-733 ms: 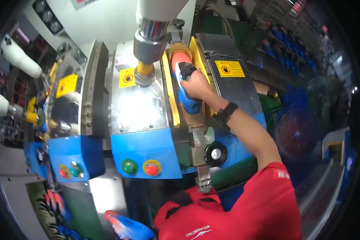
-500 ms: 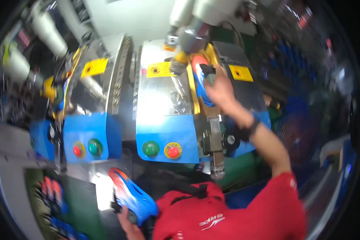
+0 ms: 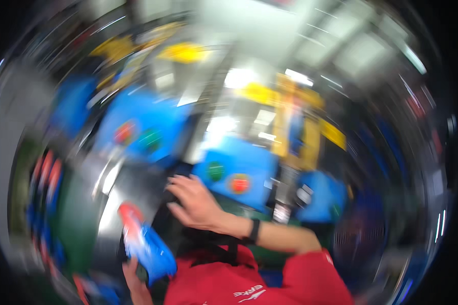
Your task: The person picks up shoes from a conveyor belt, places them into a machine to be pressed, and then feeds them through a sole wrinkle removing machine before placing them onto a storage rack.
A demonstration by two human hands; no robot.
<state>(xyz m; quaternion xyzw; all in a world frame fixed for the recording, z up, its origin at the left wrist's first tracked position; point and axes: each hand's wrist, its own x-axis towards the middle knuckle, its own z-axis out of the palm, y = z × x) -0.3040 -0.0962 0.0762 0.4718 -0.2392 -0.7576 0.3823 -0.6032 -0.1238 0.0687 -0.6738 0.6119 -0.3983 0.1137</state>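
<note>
My left hand (image 3: 133,279) is closed on a shoe (image 3: 147,249) with a blue heel, a white middle and a red-orange toe, held low at the left in front of my body. The toe points up and away from me. My right hand (image 3: 194,202) hangs in the air with its fingers spread and nothing in them. Just beyond it is the blue front panel (image 3: 254,162) of a machine, with a green button (image 3: 215,171) and a red button (image 3: 239,183). A blurred orange-and-blue shoe (image 3: 295,129) sits between the machine's yellow side plates.
To the left stands a second machine with a blue panel (image 3: 163,117) and similar buttons. Several orange-and-blue shoes (image 3: 47,175) stand on a green surface at the far left. A metal tabletop (image 3: 104,223) lies beneath the held shoe. Motion smears the background.
My right hand has left the shoe in the machine and come down and left toward the buttons' side. My left hand keeps hold of its shoe. The view has swung and blurred.
</note>
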